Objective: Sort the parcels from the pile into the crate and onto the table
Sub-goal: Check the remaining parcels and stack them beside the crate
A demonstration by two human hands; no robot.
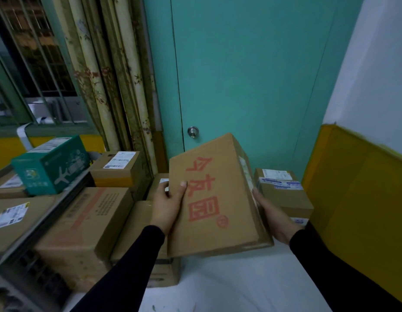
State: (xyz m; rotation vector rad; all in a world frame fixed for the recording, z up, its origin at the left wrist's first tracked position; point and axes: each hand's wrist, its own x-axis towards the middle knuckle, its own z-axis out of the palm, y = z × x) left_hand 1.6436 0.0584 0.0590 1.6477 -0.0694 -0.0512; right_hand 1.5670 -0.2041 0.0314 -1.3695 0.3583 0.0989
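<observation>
I hold a brown cardboard parcel (214,194) with large red characters up in the air, tilted, in front of the teal door. My left hand (169,204) grips its left edge, thumb across the printed face. My right hand (273,218) grips its right side from below and behind. Under and around it lies the pile: a parcel with red print (92,224) on the floor at left, a plain one (137,226) under my left arm, and labelled parcels (283,192) stacked at right. No crate is clearly visible.
A table (29,230) at left carries a green box (52,164) and labelled brown boxes (10,212). More boxes (116,168) stand by the curtain (110,86). A teal door (252,75) is ahead; a yellow panel (357,199) lines the right wall. White floor (229,284) lies below.
</observation>
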